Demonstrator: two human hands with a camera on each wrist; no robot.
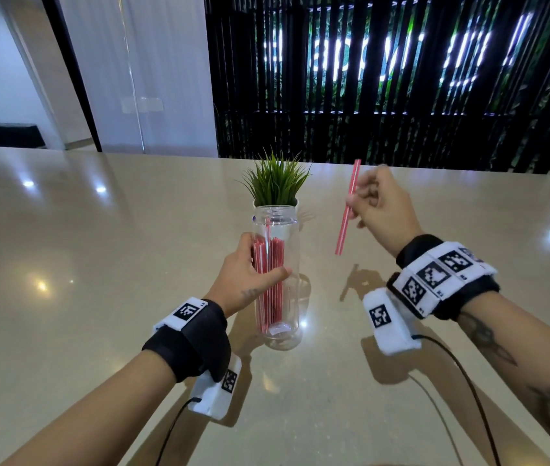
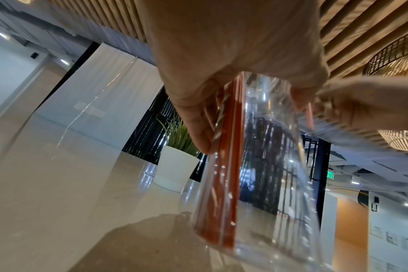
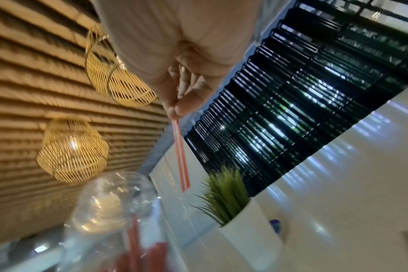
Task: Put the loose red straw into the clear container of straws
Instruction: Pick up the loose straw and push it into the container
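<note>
A tall clear container (image 1: 278,317) stands upright on the beige table, open at the top, with several red straws (image 1: 268,280) inside. My left hand (image 1: 250,267) grips its middle, thumb across the front; the left wrist view shows the fingers wrapped round the container (image 2: 268,184). My right hand (image 1: 372,203) is raised to the right of the container and pinches a loose red-and-white striped straw (image 1: 347,210) near its middle. The straw hangs nearly upright in the air, apart from the container. From the right wrist, the straw (image 3: 181,156) juts out of the fingertips (image 3: 175,108) above the container's mouth (image 3: 110,198).
A small green plant (image 1: 275,179) in a white pot (image 2: 175,169) stands just behind the container. The glossy table (image 1: 99,264) stretches wide to both sides. Cables run from both wrist bands toward the near edge. Black slats and white panels lie beyond the table.
</note>
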